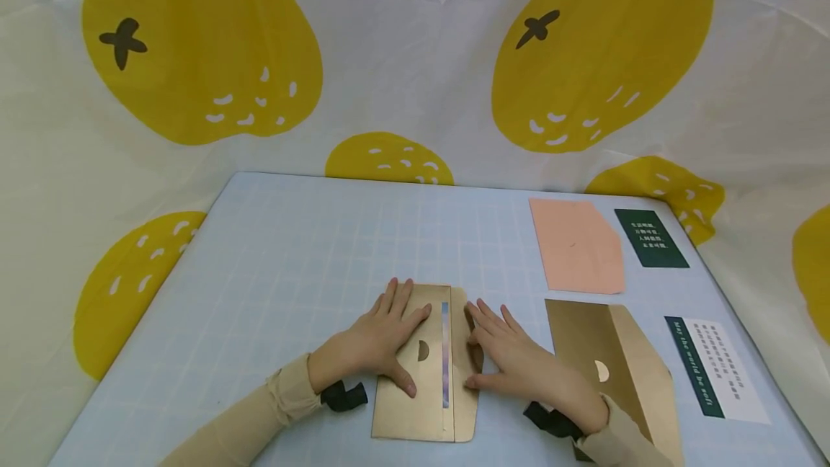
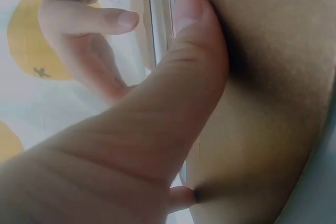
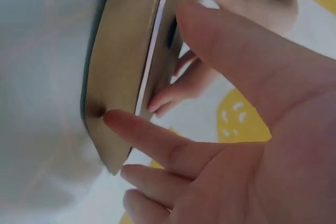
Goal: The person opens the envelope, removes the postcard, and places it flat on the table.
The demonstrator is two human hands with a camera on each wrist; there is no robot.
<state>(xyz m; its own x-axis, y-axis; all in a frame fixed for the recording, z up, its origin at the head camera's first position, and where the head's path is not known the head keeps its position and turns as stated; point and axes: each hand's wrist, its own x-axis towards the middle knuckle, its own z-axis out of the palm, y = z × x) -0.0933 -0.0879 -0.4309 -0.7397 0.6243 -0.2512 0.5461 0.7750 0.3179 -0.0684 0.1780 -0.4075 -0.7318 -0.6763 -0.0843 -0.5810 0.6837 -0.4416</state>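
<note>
A gold envelope (image 1: 408, 416) lies flat in the middle of the table, with its flap (image 1: 464, 420) on the right side. Down the envelope beside the flap runs a narrow shiny blue-violet strip (image 1: 445, 359). My left hand (image 1: 376, 341) rests spread on the envelope's body, thumb apart from the fingers. In the left wrist view that thumb (image 2: 194, 51) presses on the gold paper. My right hand (image 1: 512, 359) is at the flap's outer edge, fingers extended. The right wrist view has its index fingertip (image 3: 113, 119) touching the flap near a corner.
To the right, partly under my right forearm, lies a second gold envelope (image 1: 583, 337) with its flap out. Behind it are a pink envelope (image 1: 573, 243) and a dark green card (image 1: 651, 236). A white-and-green printed card (image 1: 720, 373) lies near the table's right edge.
</note>
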